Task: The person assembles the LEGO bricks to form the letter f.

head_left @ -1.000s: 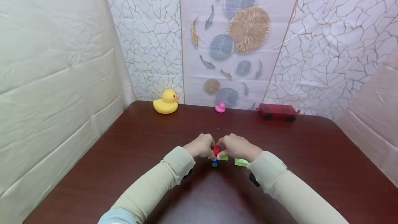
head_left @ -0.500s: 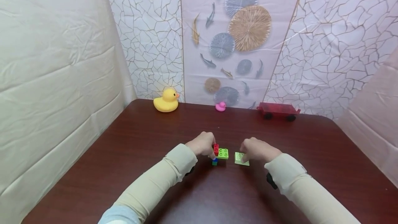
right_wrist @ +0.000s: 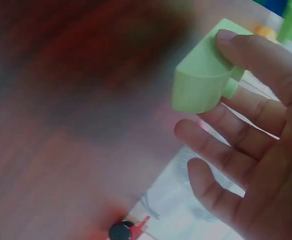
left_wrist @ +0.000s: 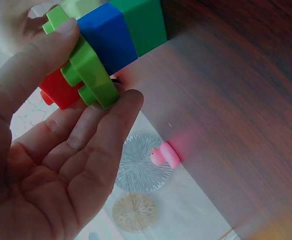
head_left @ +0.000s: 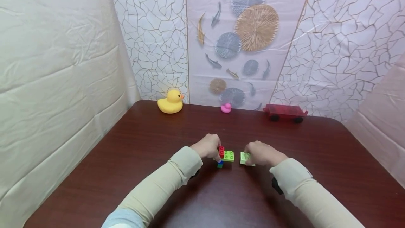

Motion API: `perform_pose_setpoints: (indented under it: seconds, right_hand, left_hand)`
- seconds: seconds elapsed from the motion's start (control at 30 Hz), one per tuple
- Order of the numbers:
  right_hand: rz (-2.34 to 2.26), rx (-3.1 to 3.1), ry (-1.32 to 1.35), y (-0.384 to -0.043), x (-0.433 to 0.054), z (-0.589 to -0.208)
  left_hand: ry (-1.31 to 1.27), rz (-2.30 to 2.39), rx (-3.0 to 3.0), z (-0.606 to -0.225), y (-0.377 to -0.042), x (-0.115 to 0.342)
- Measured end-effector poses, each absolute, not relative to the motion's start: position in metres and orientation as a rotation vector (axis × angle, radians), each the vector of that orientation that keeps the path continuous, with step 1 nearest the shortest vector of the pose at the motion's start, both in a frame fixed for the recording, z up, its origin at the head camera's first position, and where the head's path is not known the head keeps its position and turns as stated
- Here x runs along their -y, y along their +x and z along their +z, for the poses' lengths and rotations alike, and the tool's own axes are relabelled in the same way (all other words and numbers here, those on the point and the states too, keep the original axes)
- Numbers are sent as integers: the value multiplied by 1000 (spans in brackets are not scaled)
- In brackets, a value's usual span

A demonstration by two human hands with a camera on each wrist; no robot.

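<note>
My left hand (head_left: 207, 147) pinches a small stack of toy building bricks between thumb and fingers. A lime green brick (left_wrist: 93, 70) in the stack joins a red brick (left_wrist: 63, 87) on its studded side and a blue brick (left_wrist: 108, 37) on the other. Beyond the blue one is a dark green brick (left_wrist: 144, 25), which stands at the bottom in the head view. To the right, my right hand (head_left: 262, 153) holds a pale green brick (right_wrist: 203, 80) with a curved side, its thumb pressing one face. The two sets of bricks are apart.
A yellow duck (head_left: 171, 102), a small pink duck (head_left: 226, 108) and a red wagon (head_left: 285, 112) line the back of the dark brown table (head_left: 152, 129). Patterned cloth (head_left: 250, 66) hangs behind them, and pale cloth (head_left: 63, 62) covers the left side.
My right hand has left the brick stack, moved right and taken hold of the pale green brick. The left hand keeps its grip on the stack in about the same spot.
</note>
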State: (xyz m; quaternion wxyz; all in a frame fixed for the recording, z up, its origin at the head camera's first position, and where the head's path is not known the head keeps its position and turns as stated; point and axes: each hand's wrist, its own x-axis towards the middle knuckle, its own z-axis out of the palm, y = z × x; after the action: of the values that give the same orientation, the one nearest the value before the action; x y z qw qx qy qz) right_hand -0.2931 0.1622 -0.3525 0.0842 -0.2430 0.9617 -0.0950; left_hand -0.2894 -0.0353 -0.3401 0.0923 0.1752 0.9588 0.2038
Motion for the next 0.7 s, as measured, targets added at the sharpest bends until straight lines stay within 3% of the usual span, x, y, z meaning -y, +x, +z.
perform_pose_setpoints:
  seconds: [0.7]
  right_hand:
    - [-410, -2882, -1153, -288, -125, -314]
  left_hand:
    - [535, 580, -2859, -341, -292, 35]
